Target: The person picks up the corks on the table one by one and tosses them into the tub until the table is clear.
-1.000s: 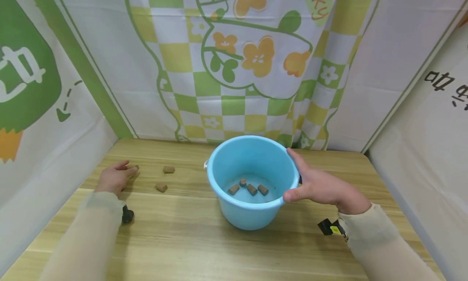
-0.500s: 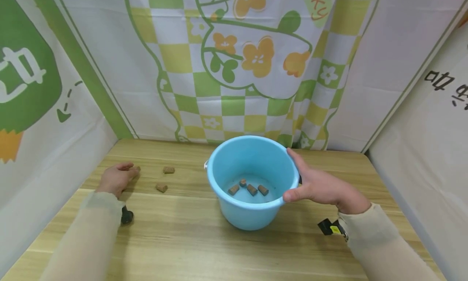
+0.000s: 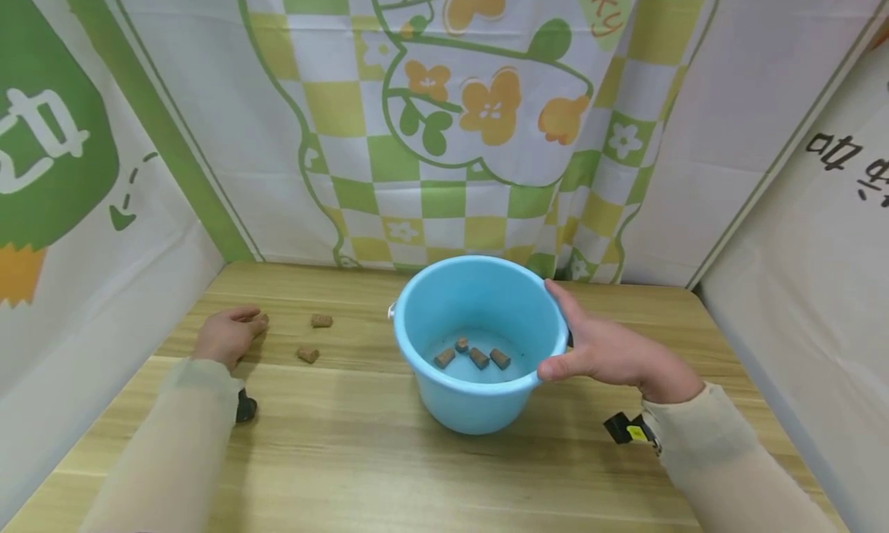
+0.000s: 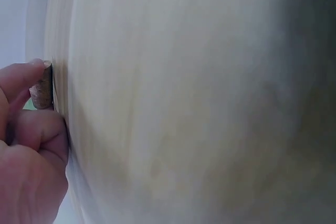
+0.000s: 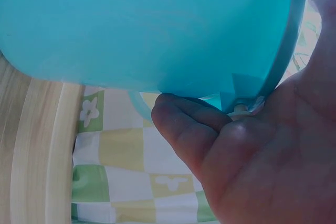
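Observation:
My left hand (image 3: 224, 337) is low over the left side of the table, its fingertips and thumb at a small brown cork (image 4: 42, 90), which it pinches against the wood. Two more corks lie just right of that hand: one farther back (image 3: 322, 321) and a broken-looking one (image 3: 308, 354) nearer. A light blue bucket (image 3: 467, 402) stands upright at the middle, with several corks (image 3: 479, 357) on its floor. My right hand (image 3: 611, 352) grips the bucket's right side, thumb at the front of the rim and fingers farther back; the right wrist view shows fingers against the outer wall.
The wooden table (image 3: 361, 471) reaches back to a printed green-and-white checked curtain (image 3: 444, 193). White fabric walls close off the left and right sides. A white handle joint (image 3: 391, 312) sticks out from the bucket's left rim.
My left hand has shifted slightly right, and the cork at its fingertips has moved a little with it. The right hand and the bucket have stayed in place.

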`<state>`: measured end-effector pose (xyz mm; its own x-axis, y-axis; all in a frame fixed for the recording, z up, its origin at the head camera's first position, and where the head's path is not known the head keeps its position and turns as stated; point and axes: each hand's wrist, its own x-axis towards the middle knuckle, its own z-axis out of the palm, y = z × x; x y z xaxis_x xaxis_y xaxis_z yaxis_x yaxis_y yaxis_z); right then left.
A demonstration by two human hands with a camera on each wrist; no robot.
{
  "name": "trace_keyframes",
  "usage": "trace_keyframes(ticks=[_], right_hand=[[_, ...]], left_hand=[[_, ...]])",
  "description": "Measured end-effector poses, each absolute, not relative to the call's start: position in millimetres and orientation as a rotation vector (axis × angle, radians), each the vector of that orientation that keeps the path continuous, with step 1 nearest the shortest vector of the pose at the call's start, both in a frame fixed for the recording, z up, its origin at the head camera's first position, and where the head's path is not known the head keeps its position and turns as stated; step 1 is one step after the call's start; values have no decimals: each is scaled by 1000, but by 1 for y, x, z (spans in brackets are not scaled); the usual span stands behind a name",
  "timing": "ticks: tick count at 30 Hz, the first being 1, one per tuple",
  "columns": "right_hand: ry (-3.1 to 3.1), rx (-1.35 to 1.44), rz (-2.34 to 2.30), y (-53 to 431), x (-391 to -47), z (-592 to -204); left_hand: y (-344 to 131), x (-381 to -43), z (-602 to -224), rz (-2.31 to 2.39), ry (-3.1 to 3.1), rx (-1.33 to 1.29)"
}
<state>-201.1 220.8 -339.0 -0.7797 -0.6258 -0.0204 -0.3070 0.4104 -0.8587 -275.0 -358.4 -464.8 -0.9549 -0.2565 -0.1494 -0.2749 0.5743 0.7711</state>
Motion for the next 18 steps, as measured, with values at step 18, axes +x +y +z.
trace_keyframes(ticks=[18], right_hand=[[2355, -798, -1279, 221, -202, -337]], left_hand=[[-377, -272, -464, 1860, 2259, -523]])
